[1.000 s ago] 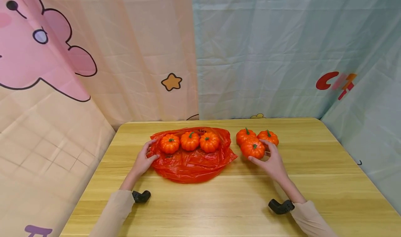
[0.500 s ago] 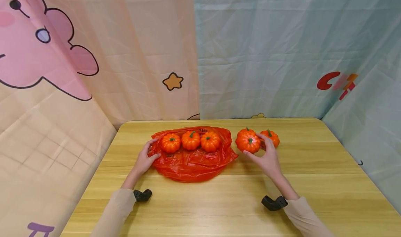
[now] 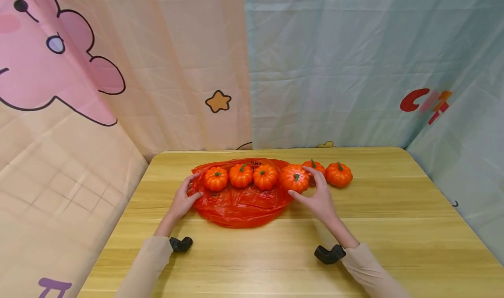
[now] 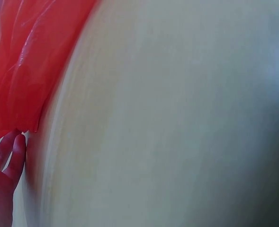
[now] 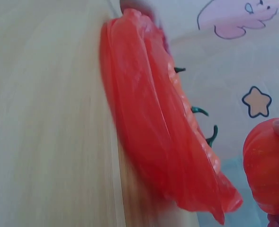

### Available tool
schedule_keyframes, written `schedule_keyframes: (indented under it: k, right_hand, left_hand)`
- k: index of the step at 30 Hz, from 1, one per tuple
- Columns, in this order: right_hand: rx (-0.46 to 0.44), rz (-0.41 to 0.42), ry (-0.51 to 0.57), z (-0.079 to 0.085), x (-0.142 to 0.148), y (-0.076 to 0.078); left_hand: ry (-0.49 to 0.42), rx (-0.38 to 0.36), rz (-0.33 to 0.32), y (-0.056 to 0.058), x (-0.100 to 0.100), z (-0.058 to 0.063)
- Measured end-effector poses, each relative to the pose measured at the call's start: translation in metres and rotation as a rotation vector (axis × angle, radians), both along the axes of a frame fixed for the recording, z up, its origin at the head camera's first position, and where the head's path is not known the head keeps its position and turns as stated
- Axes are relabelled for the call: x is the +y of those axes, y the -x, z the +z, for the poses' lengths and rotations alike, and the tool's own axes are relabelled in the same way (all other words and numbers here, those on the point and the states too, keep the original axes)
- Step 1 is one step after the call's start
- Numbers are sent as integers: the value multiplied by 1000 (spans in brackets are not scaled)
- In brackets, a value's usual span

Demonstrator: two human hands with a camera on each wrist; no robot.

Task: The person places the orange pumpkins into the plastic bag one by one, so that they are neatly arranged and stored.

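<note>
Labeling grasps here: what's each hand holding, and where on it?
Right hand: a pumpkin, by opposite sides, thumb near, fingers far. Left hand: at the left edge of the red bag; whether it pinches there can't be told.

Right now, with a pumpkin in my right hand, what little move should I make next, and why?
I'd probably ease that held pumpkin left, over the front of the red bag. Your right hand has it by the bag's right edge, the three bagged pumpkins leave bare plastic in front, and your left hand is at the left edge.
</note>
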State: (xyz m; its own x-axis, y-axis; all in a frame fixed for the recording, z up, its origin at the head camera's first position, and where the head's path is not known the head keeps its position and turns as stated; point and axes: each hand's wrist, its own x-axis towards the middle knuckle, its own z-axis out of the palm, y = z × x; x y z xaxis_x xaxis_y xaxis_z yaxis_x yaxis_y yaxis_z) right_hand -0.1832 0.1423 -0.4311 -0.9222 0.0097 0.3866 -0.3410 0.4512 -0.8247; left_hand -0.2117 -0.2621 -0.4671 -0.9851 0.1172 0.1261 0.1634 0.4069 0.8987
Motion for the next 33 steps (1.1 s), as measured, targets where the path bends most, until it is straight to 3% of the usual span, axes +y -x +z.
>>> schedule_keyframes:
  k: [6, 12, 28, 33]
  right_hand:
    - [-16, 56, 23, -2, -19, 2]
    - [-45, 102, 57, -3, -40, 2]
    - [-68, 180, 23, -3, -92, 6]
    - [-70, 214, 29, -5, -107, 8]
  left_hand:
    - [28, 27, 12, 5, -5, -13]
    - [13, 31, 18, 4, -4, -12]
    - [32, 42, 7, 7, -5, -15]
    - [9, 9, 8, 7, -7, -15]
